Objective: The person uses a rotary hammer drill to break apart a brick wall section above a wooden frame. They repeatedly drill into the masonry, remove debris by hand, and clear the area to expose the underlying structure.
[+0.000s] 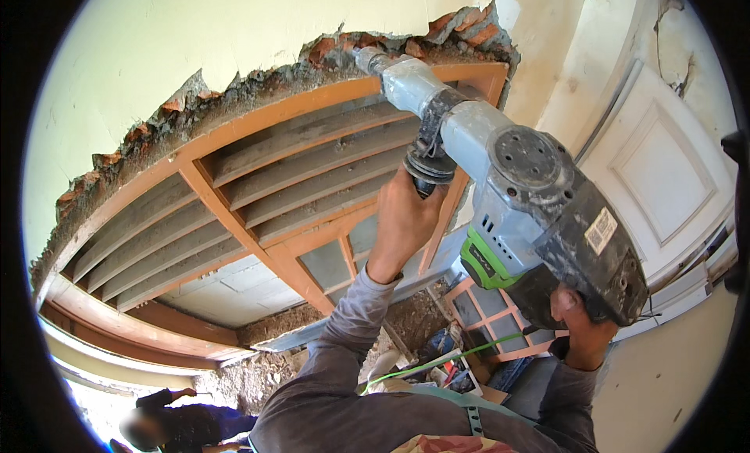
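Observation:
A grey, black and green demolition hammer (504, 166) is held up against the wall, its chisel end at the broken brick and mortar (328, 52) above an orange-painted wooden frame (281, 104). My left hand (410, 213) grips the side handle near the tool's front. At the rear, my right hand (580, 330) holds the main handle; the trigger is hidden. Dusty louvre slats (316, 154) fill the upper part of the frame. A green cord (445, 359) runs below the tool.
A white panelled door (668, 166) leans at the right. Below are a paned wooden sash (498, 318), a box of tools (460, 374) and rubble (252, 380). Another person (193, 424) is at the lower left, apart from my hands.

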The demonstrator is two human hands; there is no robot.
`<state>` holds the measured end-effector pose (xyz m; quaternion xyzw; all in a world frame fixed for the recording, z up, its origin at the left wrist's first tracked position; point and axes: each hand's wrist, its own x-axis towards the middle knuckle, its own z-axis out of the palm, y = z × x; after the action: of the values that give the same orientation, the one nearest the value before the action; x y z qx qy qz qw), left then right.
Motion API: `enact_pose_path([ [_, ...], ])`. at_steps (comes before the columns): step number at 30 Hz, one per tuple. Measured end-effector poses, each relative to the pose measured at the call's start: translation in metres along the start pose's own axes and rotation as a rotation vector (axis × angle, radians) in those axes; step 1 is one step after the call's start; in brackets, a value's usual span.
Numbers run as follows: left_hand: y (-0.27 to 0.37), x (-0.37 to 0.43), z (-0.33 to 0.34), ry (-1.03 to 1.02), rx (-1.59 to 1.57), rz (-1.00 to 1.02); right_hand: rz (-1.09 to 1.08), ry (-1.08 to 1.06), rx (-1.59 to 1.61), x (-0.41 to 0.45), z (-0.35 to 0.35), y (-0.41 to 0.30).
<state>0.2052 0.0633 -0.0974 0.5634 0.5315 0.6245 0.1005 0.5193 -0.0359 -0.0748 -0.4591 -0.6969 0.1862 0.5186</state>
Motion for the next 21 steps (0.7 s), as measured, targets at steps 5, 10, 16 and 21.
enact_pose_path([
  [5, 0.004, 0.026, -0.01, -0.024, -0.227, 0.161, -0.001, -0.007, 0.031, 0.037, 0.013, -0.068],
  [10, 0.004, 0.041, -0.004, 0.03, -0.415, 0.173, -0.091, -0.087, -0.014, 0.055, 0.024, -0.131],
  [16, 0.002, 0.009, -0.01, 0.159, -0.455, 0.141, -0.343, -0.284, -0.233, 0.02, 0.011, -0.101],
  [21, 0.026, -0.052, -0.004, 0.004, -0.186, -0.105, -0.135, -0.006, -0.029, -0.034, -0.024, -0.044],
])
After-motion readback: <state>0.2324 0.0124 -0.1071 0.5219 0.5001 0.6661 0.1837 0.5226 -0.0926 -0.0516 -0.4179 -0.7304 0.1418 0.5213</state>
